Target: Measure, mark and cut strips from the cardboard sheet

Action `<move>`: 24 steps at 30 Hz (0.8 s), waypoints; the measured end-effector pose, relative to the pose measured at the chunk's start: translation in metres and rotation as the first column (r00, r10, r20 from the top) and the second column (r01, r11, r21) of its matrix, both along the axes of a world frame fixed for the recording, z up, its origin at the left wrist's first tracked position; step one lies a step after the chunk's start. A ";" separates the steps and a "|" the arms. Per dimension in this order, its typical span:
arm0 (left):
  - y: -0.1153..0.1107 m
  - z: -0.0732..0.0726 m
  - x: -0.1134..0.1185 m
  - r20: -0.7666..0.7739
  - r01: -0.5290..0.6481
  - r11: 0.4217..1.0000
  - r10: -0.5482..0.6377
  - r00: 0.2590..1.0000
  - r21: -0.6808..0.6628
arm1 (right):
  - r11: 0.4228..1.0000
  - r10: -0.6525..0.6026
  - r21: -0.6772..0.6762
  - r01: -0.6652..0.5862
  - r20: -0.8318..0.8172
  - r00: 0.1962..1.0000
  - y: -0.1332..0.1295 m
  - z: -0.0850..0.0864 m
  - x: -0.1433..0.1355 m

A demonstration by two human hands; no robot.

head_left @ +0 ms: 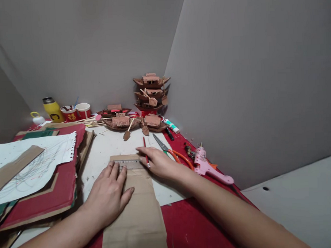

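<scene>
Ruler [131, 165] lies across cardboard [136, 216] at my fingertips

My left hand [109, 186] spreads flat, fingertips at the ruler's left end, palm over the cardboard's edge; my right hand [157, 162], at the other end, grips a slim red pencil [144, 141]. The ruler's marks are too small to read. Well beyond my left hand, a red paper cup [70, 115] bears the gold character "福", beside a yellow bottle [52, 110] with a dark printed figure. Orange-handled scissors [160, 142] lie just beyond my right hand; farther off, a white-and-green tube [172, 126] carries lettering I cannot make out.
</scene>
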State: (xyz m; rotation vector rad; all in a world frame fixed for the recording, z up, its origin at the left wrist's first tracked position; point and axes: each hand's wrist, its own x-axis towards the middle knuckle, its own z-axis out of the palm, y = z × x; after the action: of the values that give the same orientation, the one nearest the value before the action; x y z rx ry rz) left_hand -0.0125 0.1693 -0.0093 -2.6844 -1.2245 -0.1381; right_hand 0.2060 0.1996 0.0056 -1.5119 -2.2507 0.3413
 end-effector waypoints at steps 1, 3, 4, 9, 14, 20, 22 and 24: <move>0.001 -0.002 -0.001 0.004 0.000 1.000 0.000 1.000 0.005 | 1.000 0.004 0.007 -0.004 0.007 1.000 0.001 -0.003 -0.003; 0.002 -0.004 -0.001 0.012 -0.003 1.000 0.003 1.000 0.017 | 1.000 0.009 0.021 -0.009 0.026 1.000 0.000 -0.007 -0.006; 0.003 -0.005 -0.002 0.017 -0.004 1.000 0.004 1.000 0.021 | 0.999 0.011 0.030 -0.012 0.034 0.999 -0.001 -0.009 -0.006; 0.005 -0.005 -0.001 0.020 0.007 1.000 -0.007 1.000 0.004 | 0.990 0.080 0.121 -0.078 -0.009 0.997 0.000 -0.019 -0.003; 0.004 -0.007 -0.001 -0.008 -0.012 1.000 0.012 1.000 -0.008 | 0.974 0.170 0.162 -0.159 -0.055 0.984 0.004 -0.027 -0.003; 0.002 -0.004 0.000 -0.040 -0.036 0.998 0.035 0.999 -0.048 | 0.972 0.128 0.206 -0.111 -0.070 0.989 -0.020 -0.001 0.003; 0.002 -0.003 -0.001 -0.039 -0.043 0.997 0.040 0.998 -0.063 | 0.966 0.063 0.256 -0.039 -0.085 0.994 -0.039 0.010 0.021; 0.002 -0.002 -0.001 -0.032 -0.047 0.996 0.044 0.999 -0.078 | 0.957 -0.039 0.283 0.066 -0.099 0.994 -0.061 0.015 0.050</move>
State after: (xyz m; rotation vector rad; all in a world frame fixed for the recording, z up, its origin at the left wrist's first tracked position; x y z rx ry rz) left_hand -0.0135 0.1708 -0.0115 -2.7117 -1.3070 -0.0438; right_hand 0.2560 0.1385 0.0206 -1.3722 -2.0788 0.0632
